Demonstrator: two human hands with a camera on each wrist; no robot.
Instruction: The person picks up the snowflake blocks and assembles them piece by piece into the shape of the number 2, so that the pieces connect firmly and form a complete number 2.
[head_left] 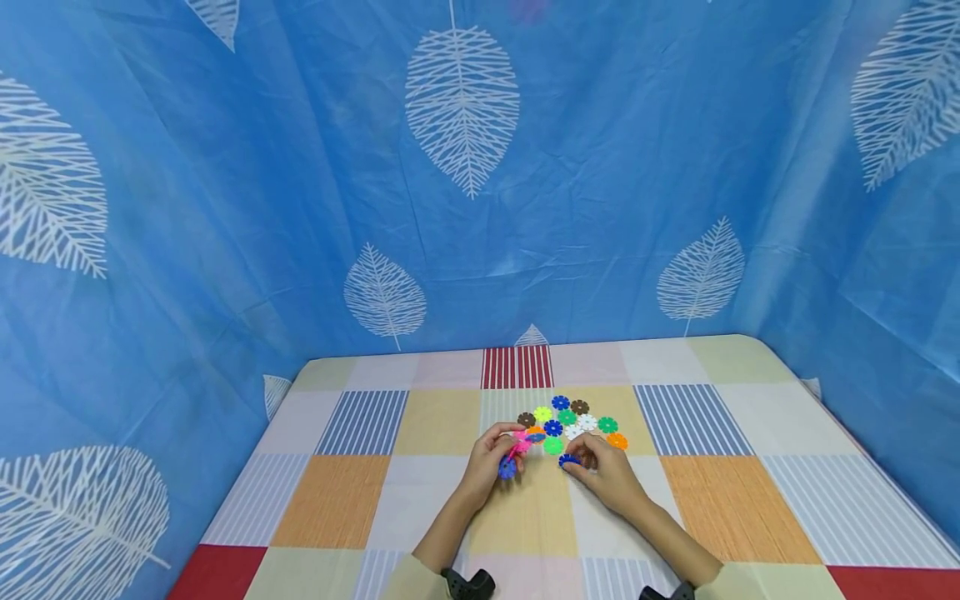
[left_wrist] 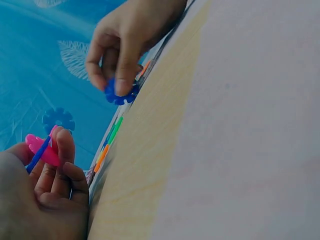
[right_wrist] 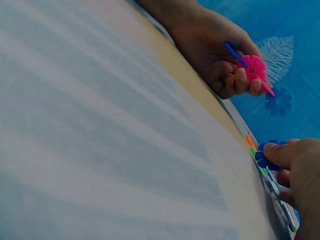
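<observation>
Left of the loose discs, my left hand (head_left: 482, 468) grips a small assembly of slotted plastic flower discs. It joins pink discs (right_wrist: 255, 65) with blue ones, one blue disc (head_left: 507, 468) at the near end and another blue disc (right_wrist: 279, 101) at the far end. My right hand (head_left: 613, 482) pinches a single dark blue slotted disc (left_wrist: 114, 95) between thumb and fingers, just above the table. This disc is apart from the assembly. Part of the assembly is hidden behind the left fingers.
Several loose discs lie flat beyond the hands, among them a light green disc (head_left: 553, 446), a brown disc (head_left: 580, 407) and an orange disc (head_left: 617, 442). They rest on a checkered tablecloth (head_left: 427, 500). A blue leaf-patterned curtain (head_left: 570, 208) surrounds the table's back and sides.
</observation>
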